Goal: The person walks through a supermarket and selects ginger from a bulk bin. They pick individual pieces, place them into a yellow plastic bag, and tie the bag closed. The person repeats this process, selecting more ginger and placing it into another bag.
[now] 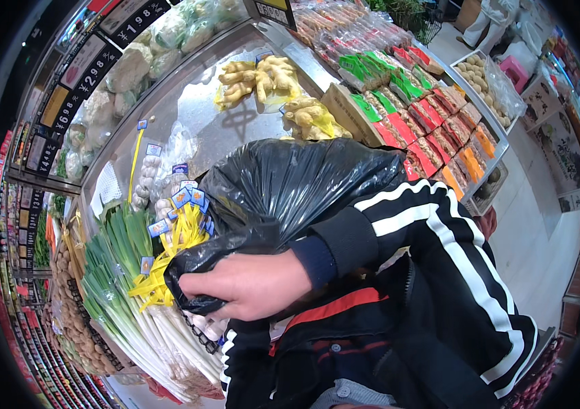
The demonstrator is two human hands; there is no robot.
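Gathered black plastic is gripped in my right hand [249, 286], at the neck of a large black plastic bag [300, 184] that bulges over the metal display counter [203, 97]. My left hand is out of view; only part of that sleeve shows at the bottom. Beside the bag, left of my right hand, lie yellow mesh strips [187, 230] with blue tags and netted garlic bulbs [147, 176]. A heap of leeks [131, 286] lies further left, green tops away from me. Ginger roots [277, 76] in yellow netting lie beyond the bag, with more ginger [315, 120] close to it.
Bagged cauliflowers [128, 66] line the far left behind a metal rail with price signs. An open cardboard box edge [354, 112] divides the ginger from packets of nuts [423, 112] at right. A crate of round produce [474, 76] stands beyond, by the aisle; a person's legs show there.
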